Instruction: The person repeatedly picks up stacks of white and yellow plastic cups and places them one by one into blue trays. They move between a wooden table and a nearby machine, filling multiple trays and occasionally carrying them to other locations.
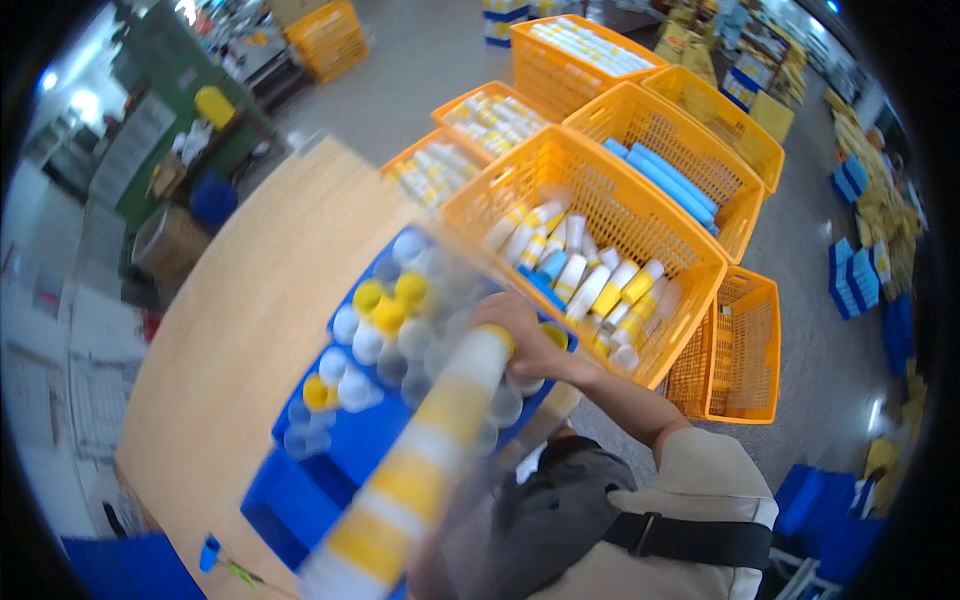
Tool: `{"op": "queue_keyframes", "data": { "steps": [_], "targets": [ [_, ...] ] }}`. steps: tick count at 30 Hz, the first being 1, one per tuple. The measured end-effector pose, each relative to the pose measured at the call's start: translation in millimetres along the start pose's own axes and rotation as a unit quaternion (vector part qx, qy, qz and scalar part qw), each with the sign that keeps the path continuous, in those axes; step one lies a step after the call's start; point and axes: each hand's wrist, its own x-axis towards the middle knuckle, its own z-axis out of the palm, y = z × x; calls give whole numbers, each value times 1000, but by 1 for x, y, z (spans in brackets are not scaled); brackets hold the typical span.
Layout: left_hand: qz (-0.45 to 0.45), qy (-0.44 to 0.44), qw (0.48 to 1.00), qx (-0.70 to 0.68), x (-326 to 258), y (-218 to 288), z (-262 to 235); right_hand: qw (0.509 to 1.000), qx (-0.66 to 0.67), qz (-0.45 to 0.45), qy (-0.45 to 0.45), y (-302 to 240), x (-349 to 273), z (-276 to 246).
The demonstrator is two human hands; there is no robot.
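Note:
A long yellow-and-white striped tube [408,485], blurred by motion, slants from the lower edge up to my right hand [522,335]. My right hand is closed around or against its far end, with the fingertips partly hidden. Below the hand is a blue bin [345,440] with compartments, holding several upright white, clear and yellow round-ended tubes, including a yellow one [388,315]. The tube crosses in front of this bin and covers part of it. My left hand does not show; only a skin-coloured blur appears beside the tube near the lower edge.
The blue bin stands on a light wooden table [230,330]. To its right, an orange crate [500,190] holds loose white, yellow and blue tubes. Behind it, another crate [745,180] contains blue tubes [665,180]. Further orange crates [745,350] stand around.

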Motion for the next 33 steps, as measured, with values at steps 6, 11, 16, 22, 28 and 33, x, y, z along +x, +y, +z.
{"op": "queue_keyframes", "data": {
  "steps": [6,11,16,22,28,33],
  "targets": [
    [-59,25,969,-238,-94,54,-79,929,309,64,-192,-128,-33,172],
    [-15,95,965,-244,-156,72,-117,562,624,519,-161,-187,-50,258],
    [-18,144,984,-100,-170,94,-119,627,549,474,-284,-202,-45,292],
    [34,109,980,-164,-144,114,-116,522,598,553,-250,-186,-18,310],
    [62,119,968,-213,-113,108,-113,466,657,562,-189,-150,-13,309],
    [-18,105,969,-223,-116,112,-118,467,625,576,-246,-145,-21,312]
  ]
}}
